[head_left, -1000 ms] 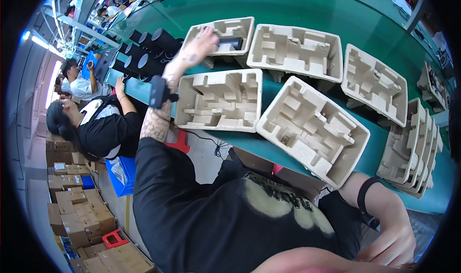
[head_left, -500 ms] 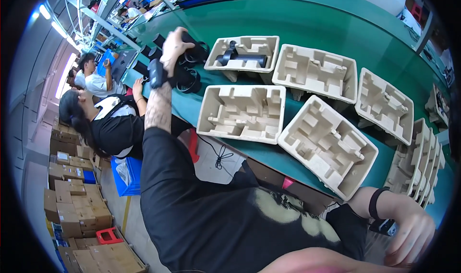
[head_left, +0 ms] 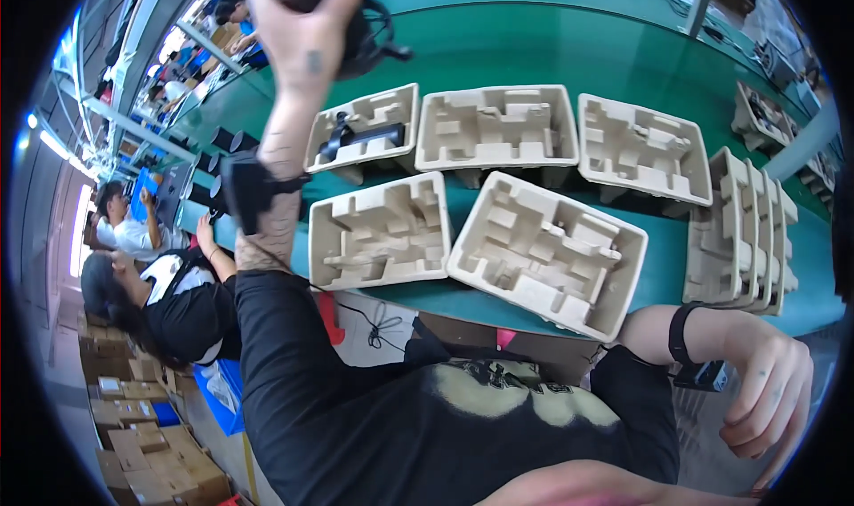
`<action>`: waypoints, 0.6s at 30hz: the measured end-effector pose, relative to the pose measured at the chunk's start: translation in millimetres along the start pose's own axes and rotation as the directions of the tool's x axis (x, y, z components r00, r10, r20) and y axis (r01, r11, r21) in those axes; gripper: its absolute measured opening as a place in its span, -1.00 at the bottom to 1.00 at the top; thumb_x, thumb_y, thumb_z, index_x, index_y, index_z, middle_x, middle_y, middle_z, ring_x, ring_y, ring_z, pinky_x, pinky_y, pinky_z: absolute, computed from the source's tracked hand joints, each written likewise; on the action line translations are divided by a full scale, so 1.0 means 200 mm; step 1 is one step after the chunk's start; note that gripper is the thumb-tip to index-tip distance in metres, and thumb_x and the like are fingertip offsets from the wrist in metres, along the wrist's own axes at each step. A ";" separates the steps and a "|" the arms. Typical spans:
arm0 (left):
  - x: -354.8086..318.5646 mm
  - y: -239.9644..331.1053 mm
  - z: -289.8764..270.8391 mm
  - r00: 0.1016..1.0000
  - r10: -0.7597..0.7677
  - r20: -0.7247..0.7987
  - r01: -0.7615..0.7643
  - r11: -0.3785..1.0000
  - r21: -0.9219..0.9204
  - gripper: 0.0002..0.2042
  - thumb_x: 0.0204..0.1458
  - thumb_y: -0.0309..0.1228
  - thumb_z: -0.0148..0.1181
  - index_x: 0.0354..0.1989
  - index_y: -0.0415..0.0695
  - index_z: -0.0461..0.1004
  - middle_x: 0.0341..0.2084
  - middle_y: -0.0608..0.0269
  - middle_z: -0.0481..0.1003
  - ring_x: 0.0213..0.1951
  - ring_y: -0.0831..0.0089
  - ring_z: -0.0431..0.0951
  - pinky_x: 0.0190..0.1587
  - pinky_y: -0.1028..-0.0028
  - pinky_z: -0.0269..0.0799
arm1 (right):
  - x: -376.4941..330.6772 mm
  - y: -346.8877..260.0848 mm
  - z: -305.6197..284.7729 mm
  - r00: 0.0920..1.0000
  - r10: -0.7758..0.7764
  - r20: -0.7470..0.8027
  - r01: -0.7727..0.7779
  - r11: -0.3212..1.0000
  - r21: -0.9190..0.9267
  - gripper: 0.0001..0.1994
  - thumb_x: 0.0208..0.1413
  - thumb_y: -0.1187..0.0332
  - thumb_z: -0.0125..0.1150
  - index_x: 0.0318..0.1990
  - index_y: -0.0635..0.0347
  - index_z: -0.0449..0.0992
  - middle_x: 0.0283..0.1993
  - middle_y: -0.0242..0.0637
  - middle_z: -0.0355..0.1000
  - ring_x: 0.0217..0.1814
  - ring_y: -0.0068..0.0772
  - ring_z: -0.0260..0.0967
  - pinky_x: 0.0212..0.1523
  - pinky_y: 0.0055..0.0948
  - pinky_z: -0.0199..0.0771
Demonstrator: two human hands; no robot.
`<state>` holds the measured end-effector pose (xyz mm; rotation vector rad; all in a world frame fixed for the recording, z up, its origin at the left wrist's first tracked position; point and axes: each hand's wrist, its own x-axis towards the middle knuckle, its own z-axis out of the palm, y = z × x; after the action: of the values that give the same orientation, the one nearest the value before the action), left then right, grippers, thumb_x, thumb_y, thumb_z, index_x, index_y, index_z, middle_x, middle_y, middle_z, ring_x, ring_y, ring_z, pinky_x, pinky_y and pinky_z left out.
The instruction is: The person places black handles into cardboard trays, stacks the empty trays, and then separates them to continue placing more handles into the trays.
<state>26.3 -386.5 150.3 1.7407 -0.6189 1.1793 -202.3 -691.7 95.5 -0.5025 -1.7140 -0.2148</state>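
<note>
My left hand (head_left: 301,48), raised at the top left, is closed round a black cylindrical part (head_left: 360,52). A curved black arm or loop sticks out of this part's right side; its top is cut off by the picture's edge. Below and to the right, several beige moulded pulp trays (head_left: 498,154) lie in two rows on the green table. The far left tray holds a black tube-shaped part (head_left: 378,138). At the lower right my right hand (head_left: 767,399) hangs past the table edge with curled fingers, and no object shows in it.
More pulp trays (head_left: 743,230) stand on edge in a stack at the right. Several black cylinders (head_left: 222,138) stand on the table at the left, near a seated person (head_left: 182,306) in black. Cardboard boxes (head_left: 160,453) and a blue bin (head_left: 218,386) sit on the floor.
My left hand has lifted the black cylindrical part off the table, up and away from the others. The view has swung right, so the trays appear further left. My right hand stays low, its fingers more curled.
</note>
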 end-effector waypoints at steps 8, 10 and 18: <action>-0.76 -0.06 0.25 0.496 0.201 0.845 -0.609 0.774 0.174 -0.20 -0.02 -0.13 0.29 0.33 -0.25 0.06 0.07 -0.07 0.27 0.07 0.08 0.27 0.06 0.12 0.25 | -0.01 -0.11 0.01 0.996 -0.069 0.051 0.072 0.996 -0.052 -0.76 0.08 0.54 -0.07 -0.34 0.31 0.61 -0.53 -0.15 0.47 -0.52 -0.34 0.46 -0.46 -0.52 0.46; -0.64 -0.06 0.21 0.459 0.153 0.875 -0.556 0.817 0.149 -0.20 0.01 -0.12 0.25 0.35 -0.25 0.03 0.12 -0.10 0.24 0.13 0.07 0.25 0.11 0.08 0.21 | -0.02 -0.11 0.00 0.996 -0.064 0.062 0.066 0.998 -0.018 -0.75 0.09 0.52 -0.08 -0.33 0.30 0.61 -0.53 -0.15 0.47 -0.51 -0.33 0.46 -0.46 -0.52 0.46; -0.80 -0.49 0.16 0.335 -0.119 0.935 -0.353 0.904 0.241 -0.27 0.13 -0.04 0.07 0.38 -0.18 0.02 0.36 -0.11 0.03 0.40 0.04 -0.04 0.34 -0.04 -0.10 | -0.04 -0.10 -0.02 0.994 -0.074 0.074 0.077 0.997 -0.030 -0.78 0.06 0.51 -0.06 -0.34 0.29 0.58 -0.51 -0.18 0.48 -0.47 -0.36 0.48 -0.43 -0.52 0.49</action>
<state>51.9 -382.8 -39.2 2.7865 -1.2699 0.1833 -207.0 -713.0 92.2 -0.4748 -1.8051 -0.2821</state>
